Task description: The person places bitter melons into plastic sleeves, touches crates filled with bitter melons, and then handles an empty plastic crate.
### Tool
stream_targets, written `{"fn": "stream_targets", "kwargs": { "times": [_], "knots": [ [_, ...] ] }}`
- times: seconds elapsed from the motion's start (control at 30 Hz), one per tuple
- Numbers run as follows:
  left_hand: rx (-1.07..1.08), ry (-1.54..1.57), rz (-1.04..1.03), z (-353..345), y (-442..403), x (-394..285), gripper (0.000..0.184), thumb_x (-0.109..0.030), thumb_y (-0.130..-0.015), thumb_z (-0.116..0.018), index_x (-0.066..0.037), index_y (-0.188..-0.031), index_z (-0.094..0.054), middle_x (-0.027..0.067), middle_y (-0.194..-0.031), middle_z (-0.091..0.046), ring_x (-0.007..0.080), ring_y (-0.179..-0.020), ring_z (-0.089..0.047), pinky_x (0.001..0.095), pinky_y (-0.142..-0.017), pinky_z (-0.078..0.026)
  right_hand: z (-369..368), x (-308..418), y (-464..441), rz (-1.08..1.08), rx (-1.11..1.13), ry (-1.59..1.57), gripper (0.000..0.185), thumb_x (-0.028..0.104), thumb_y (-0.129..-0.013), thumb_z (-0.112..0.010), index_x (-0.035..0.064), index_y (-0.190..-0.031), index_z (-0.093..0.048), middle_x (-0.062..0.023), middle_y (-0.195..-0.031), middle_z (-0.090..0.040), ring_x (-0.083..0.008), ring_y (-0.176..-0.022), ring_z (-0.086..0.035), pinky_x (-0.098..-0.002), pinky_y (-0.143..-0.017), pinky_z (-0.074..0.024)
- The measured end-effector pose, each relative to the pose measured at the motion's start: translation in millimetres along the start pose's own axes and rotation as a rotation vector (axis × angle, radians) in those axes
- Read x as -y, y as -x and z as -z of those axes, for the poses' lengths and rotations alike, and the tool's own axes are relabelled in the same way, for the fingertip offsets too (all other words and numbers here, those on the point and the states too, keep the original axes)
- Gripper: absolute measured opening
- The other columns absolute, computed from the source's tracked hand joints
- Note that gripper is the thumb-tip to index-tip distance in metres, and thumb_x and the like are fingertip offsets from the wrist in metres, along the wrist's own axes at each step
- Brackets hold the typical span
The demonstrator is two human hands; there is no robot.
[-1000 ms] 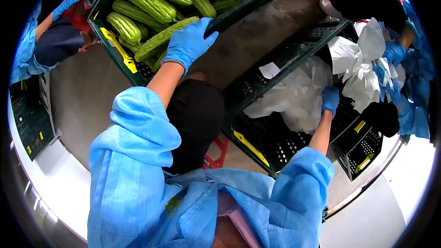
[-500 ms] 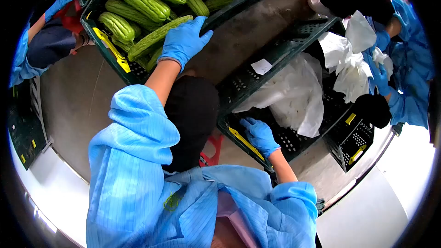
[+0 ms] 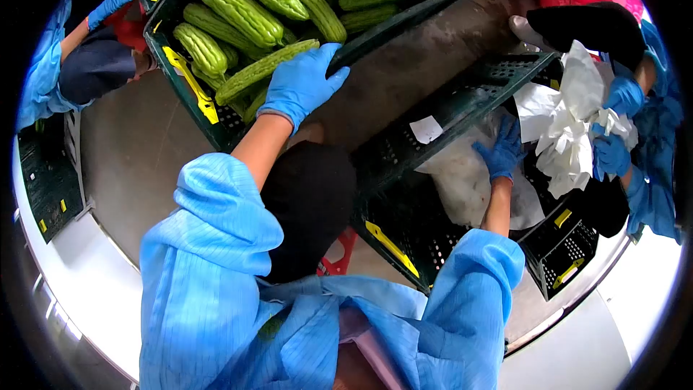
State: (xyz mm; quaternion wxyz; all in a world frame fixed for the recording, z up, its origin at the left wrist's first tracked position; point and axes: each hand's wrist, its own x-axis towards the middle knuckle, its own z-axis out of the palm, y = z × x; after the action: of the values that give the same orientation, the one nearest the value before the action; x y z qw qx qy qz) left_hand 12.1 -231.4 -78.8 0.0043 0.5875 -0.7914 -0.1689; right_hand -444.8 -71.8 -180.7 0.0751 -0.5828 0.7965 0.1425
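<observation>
Several green bitter melons (image 3: 238, 11) fill a dark green crate (image 3: 352, 56) at the upper left. My blue-gloved left hand (image 3: 302, 85) is at the crate's near rim, its fingers closed against the end of a slim bitter melon (image 3: 263, 71); its thumb stands apart and some fingertips are hidden. On the right, my gloved right hand (image 3: 502, 152) lies open, fingers spread, on a translucent plastic sheet (image 3: 462, 191) inside another dark green crate (image 3: 390, 162).
At the right, a co-worker's gloved hands (image 3: 613, 155) hold crumpled white sheets (image 3: 570, 137). Another person's gloved hand (image 3: 119, 0) shows at the upper left. A yellow crate latch (image 3: 392, 248) sits near my knee. A red stool (image 3: 339, 253) is partly visible below me.
My right hand has moved from the near end of the right crate, up and to the right, onto the plastic sheet. My left hand stays beside the same bitter melon. The view has shifted slightly.
</observation>
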Motion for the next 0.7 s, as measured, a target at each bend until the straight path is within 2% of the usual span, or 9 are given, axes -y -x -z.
{"fn": "stream_targets", "kwargs": {
  "times": [0.1,0.2,0.3,0.4,0.47,0.5,0.6,0.67,0.7],
  "knots": [
    [0.023,-0.023,0.009,0.4,-0.4,0.1,0.054,-0.051,-0.09,-0.054,-0.016,-0.13,-0.053,0.016,-0.104,-0.067,0.033,-0.091,-0.066,0.0453,-0.078,-0.054,-9.4,7.1,-18.9,-0.075,0.067,0.014,0.122,0.056,-0.058,-0.08,0.0225,-0.155,-0.013,-0.0126,-0.158,-0.021,-0.0314,-0.144,-0.022,-0.0634,-0.112,-0.015],
    [0.007,-0.015,-0.007,1.9,0.4,-0.5,0.056,-0.052,-0.088,-0.058,-0.015,-0.129,-0.052,0.0175,-0.108,-0.066,0.035,-0.094,-0.066,0.0447,-0.08,-0.053,-31.1,-4.8,-35.8,0.052,0.052,-0.199,0.123,0.053,-0.058,-0.08,0.0218,-0.155,-0.01,-0.0105,-0.16,-0.013,-0.0354,-0.145,-0.018,-0.0549,-0.115,-0.0169],
    [0.002,-0.022,-0.006,-1.4,0.4,0.0,0.055,-0.052,-0.089,-0.055,-0.015,-0.13,-0.052,0.0165,-0.105,-0.066,0.0341,-0.092,-0.066,0.0443,-0.08,-0.053,-27.5,0.8,-46.5,-0.033,0.191,-0.271,0.119,0.047,-0.062,-0.079,0.0191,-0.155,-0.01,-0.0133,-0.159,-0.014,-0.0377,-0.145,-0.017,-0.05,-0.116,-0.0176],
    [0.005,-0.021,0.009,0.4,-0.5,-2.1,0.054,-0.05,-0.088,-0.058,-0.015,-0.129,-0.053,0.0163,-0.105,-0.067,0.0337,-0.092,-0.066,0.0435,-0.079,-0.054,-72.7,-14.3,-56.3,-0.089,0.358,-0.323,0.119,0.042,-0.064,-0.078,0.0191,-0.155,-0.005,-0.0156,-0.159,-0.016,-0.0365,-0.144,-0.02,-0.0434,-0.116,-0.021],
    [-0.023,0.023,0.002,-0.4,-0.1,-1.8,0.051,-0.047,-0.086,-0.063,-0.015,-0.125,-0.055,0.0158,-0.105,-0.067,0.0334,-0.09,-0.067,0.0422,-0.077,-0.055,-83.3,-8.8,-43.4,-0.087,0.215,-0.505,0.109,0.038,-0.063,-0.08,0.0119,-0.151,-0.021,-0.0215,-0.145,-0.037,-0.0386,-0.132,-0.038,-0.0443,-0.109,-0.0337],
    [-0.006,0.008,0.004,-1.7,0.9,-1.3,0.052,-0.049,-0.088,-0.06,-0.015,-0.127,-0.053,0.0161,-0.104,-0.067,0.0334,-0.09,-0.067,0.0426,-0.077,-0.054,-86.4,-7.3,-35.7,-0.088,0.138,-0.591,0.105,0.036,-0.063,-0.081,0.0084,-0.149,-0.029,-0.0245,-0.139,-0.048,-0.0396,-0.127,-0.048,-0.0448,-0.105,-0.04],
    [0.021,-0.027,0.006,-5.6,0.1,3.0,0.054,-0.051,-0.091,-0.054,-0.016,-0.132,-0.051,0.0163,-0.104,-0.067,0.0329,-0.089,-0.067,0.0431,-0.075,-0.055,-108.8,-6.8,-17.1,-0.052,0.412,-0.409,0.064,0.033,-0.069,-0.074,0.0033,-0.124,-0.057,-0.0288,-0.111,-0.063,-0.0431,-0.101,-0.062,-0.0478,-0.088,-0.0497],
    [0.004,-0.036,-0.001,-4.2,-0.1,2.1,0.054,-0.051,-0.091,-0.054,-0.016,-0.132,-0.05,0.0161,-0.104,-0.067,0.0329,-0.09,-0.067,0.0432,-0.076,-0.055,-117.2,7.6,19.0,0.037,0.328,-0.293,0.05,0.033,-0.078,-0.063,-0.0038,-0.111,-0.063,-0.0289,-0.103,-0.065,-0.0444,-0.094,-0.063,-0.0493,-0.085,-0.0501],
    [-0.002,-0.039,-0.004,-3.9,0.4,1.5,0.054,-0.051,-0.091,-0.054,-0.016,-0.132,-0.05,0.0159,-0.104,-0.067,0.0328,-0.09,-0.067,0.0433,-0.076,-0.055,-134.4,12.9,41.5,0.082,0.216,-0.321,0.048,0.033,-0.079,-0.062,-0.0048,-0.109,-0.063,-0.0287,-0.101,-0.065,-0.0435,-0.092,-0.063,-0.05,-0.083,-0.05]
  ]
}}
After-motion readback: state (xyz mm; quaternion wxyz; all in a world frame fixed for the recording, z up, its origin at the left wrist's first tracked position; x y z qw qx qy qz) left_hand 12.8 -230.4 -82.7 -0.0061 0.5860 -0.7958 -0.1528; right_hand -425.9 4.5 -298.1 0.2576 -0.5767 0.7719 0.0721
